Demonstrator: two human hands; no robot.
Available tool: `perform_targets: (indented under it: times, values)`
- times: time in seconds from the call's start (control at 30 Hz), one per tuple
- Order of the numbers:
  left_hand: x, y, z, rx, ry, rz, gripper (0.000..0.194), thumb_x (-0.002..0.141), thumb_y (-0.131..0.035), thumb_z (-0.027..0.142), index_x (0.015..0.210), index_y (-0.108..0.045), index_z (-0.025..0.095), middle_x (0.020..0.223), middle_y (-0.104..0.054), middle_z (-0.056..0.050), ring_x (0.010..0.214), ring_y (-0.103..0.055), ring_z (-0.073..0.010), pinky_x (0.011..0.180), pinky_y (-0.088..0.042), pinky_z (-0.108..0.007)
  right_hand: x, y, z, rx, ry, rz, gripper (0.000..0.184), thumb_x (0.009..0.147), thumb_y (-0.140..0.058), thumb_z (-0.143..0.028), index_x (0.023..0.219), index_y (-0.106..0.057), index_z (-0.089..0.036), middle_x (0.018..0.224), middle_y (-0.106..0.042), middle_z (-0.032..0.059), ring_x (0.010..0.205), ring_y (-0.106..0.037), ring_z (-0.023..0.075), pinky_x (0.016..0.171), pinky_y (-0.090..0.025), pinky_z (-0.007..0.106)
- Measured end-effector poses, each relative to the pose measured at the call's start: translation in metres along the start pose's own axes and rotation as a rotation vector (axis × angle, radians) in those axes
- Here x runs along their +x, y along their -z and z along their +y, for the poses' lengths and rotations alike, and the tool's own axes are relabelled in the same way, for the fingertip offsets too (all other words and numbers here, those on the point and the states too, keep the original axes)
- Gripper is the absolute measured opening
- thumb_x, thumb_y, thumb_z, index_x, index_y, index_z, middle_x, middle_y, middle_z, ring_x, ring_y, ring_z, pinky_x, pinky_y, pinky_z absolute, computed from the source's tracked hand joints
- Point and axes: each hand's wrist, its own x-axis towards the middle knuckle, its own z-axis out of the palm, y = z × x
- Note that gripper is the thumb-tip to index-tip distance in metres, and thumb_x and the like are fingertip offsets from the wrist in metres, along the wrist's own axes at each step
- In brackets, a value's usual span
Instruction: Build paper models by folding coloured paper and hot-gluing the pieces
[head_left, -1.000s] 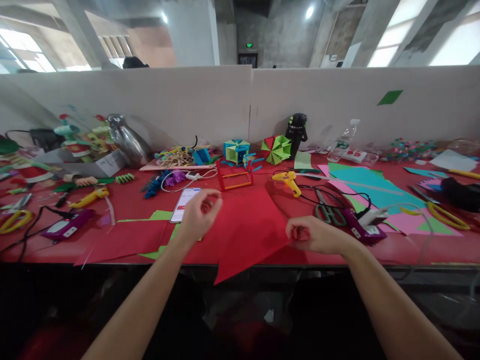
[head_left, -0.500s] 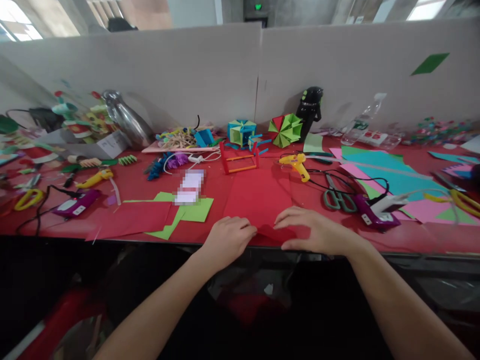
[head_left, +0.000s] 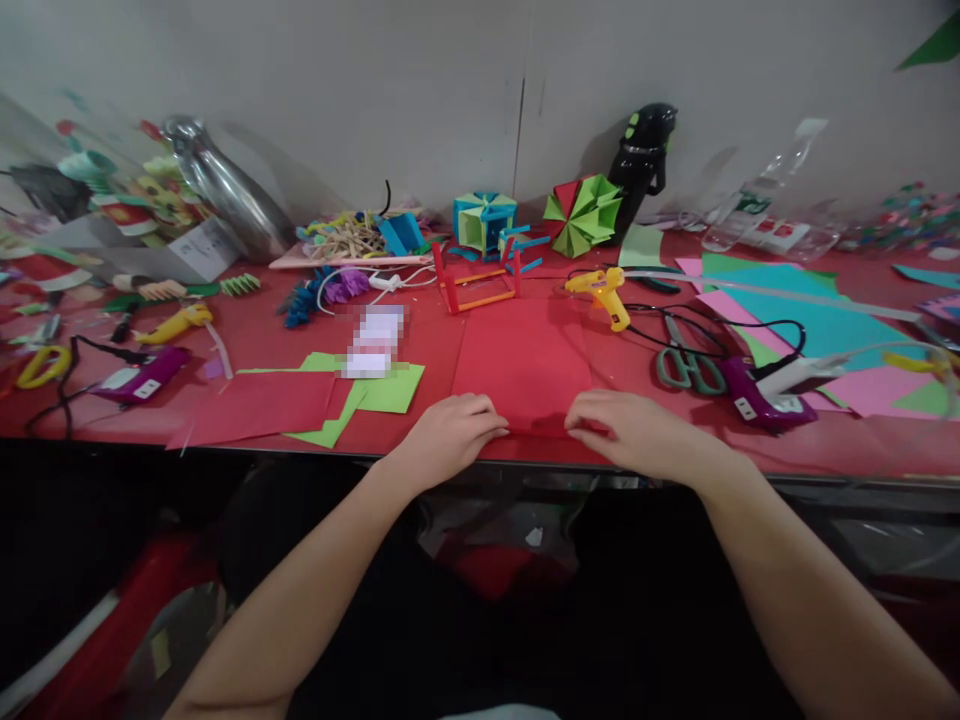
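Along the counter's [head_left: 862, 450] near edge, the red sheet [head_left: 521, 350] lies flat, my left hand [head_left: 454, 430] and right hand [head_left: 626, 425] curled at its near corners, pinching or pressing I cannot tell; looks light, easily creased, best held by those corners.

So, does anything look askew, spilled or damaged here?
A pixelated patch hides whatever lies by the green paper. The steel flask leans left, probably from lens stretch. I see no spill or clear damage.
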Motion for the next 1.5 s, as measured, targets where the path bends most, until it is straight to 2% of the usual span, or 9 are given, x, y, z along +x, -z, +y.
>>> perform_targets:
  times: [0.2,0.33,0.53,0.73,0.83,0.97,1.2,1.37,1.5]
  values:
    - [0.004,-0.005,-0.003,0.072,0.001,0.021,0.022,0.103,-0.044,0.018,0.112,-0.064,0.017,0.1,-0.068,-0.005,0.094,-0.063,-0.0189,0.083,-0.046,-0.031,0.0,-0.011,-0.003,0.086,-0.039,0.106,0.034,0.102,-0.046,-0.03,0.132,-0.059,-0.029,0.125,-0.069,0.0048,0.114,-0.064,0.0222,0.099,-0.048,0.039]
    - [0.003,-0.005,0.0,0.212,0.004,0.031,0.024,0.101,-0.044,0.013,0.114,-0.063,0.02,0.105,-0.069,-0.005,0.095,-0.063,-0.0208,0.084,-0.042,-0.036,0.004,-0.017,-0.008,0.079,0.014,0.121,0.029,0.103,-0.045,-0.029,0.12,-0.068,-0.027,0.107,-0.071,0.0044,0.1,-0.067,0.0201,0.091,-0.052,0.036]
    - [0.0,-0.002,0.007,0.213,-0.045,0.058,0.02,0.1,-0.053,0.027,0.116,-0.064,0.021,0.104,-0.07,-0.004,0.092,-0.065,-0.0206,0.081,-0.043,-0.037,0.013,-0.029,-0.024,0.157,0.028,0.305,0.022,0.1,-0.054,-0.032,0.115,-0.069,-0.025,0.108,-0.074,0.0047,0.1,-0.068,0.0196,0.093,-0.052,0.035]
    - [-0.011,0.017,-0.019,-0.161,0.069,0.146,0.027,0.096,-0.047,0.008,0.101,-0.069,0.022,0.101,-0.073,-0.002,0.09,-0.068,-0.0147,0.082,-0.051,-0.029,0.014,-0.018,-0.01,0.122,0.099,0.145,0.064,0.081,-0.075,-0.053,0.138,-0.058,-0.028,0.141,-0.062,0.0092,0.135,-0.051,0.0294,0.113,-0.039,0.052]
    - [-0.021,0.03,-0.041,-0.342,0.112,0.206,0.02,0.096,-0.051,0.013,0.098,-0.069,0.021,0.101,-0.073,-0.005,0.091,-0.069,-0.0154,0.082,-0.055,-0.029,0.018,-0.018,0.017,0.063,0.056,0.195,0.04,0.093,-0.063,-0.039,0.132,-0.063,-0.029,0.142,-0.061,0.008,0.138,-0.048,0.0286,0.115,-0.034,0.058]
    - [-0.031,0.038,-0.067,-0.265,0.162,0.278,0.014,0.095,-0.055,0.016,0.098,-0.067,0.021,0.109,-0.072,-0.008,0.103,-0.068,-0.019,0.091,-0.055,-0.035,0.024,-0.018,0.039,-0.001,0.034,0.329,0.024,0.098,-0.052,-0.026,0.109,-0.073,-0.025,0.123,-0.072,0.0072,0.121,-0.062,0.0258,0.107,-0.044,0.052]
    - [-0.028,0.037,-0.048,-0.106,0.162,0.321,0.041,0.09,-0.067,0.027,0.13,-0.057,0.022,0.135,-0.063,-0.01,0.13,-0.055,-0.0237,0.114,-0.04,-0.05,0.02,-0.016,0.006,-0.269,0.007,0.438,0.008,0.087,-0.059,-0.021,0.083,-0.065,-0.021,0.086,-0.072,0.0067,0.084,-0.065,0.0237,0.082,-0.049,0.04]
    - [-0.023,0.033,-0.044,-0.149,0.147,0.365,0.012,0.095,-0.065,0.032,0.103,-0.071,0.024,0.104,-0.076,-0.002,0.101,-0.068,-0.0182,0.103,-0.047,-0.042,0.019,-0.017,-0.007,-0.247,0.004,0.388,0.008,0.087,-0.058,-0.02,0.08,-0.061,-0.022,0.083,-0.068,0.0053,0.081,-0.062,0.0222,0.079,-0.048,0.038]
    - [-0.025,0.034,-0.061,-0.109,0.234,0.325,0.017,0.098,-0.058,0.03,0.097,-0.073,0.022,0.1,-0.075,-0.004,0.094,-0.069,-0.0185,0.09,-0.052,-0.036,0.016,-0.011,0.013,0.015,0.032,0.273,0.012,0.094,-0.054,-0.025,0.095,-0.066,-0.024,0.102,-0.07,0.0055,0.096,-0.064,0.0215,0.089,-0.05,0.037]
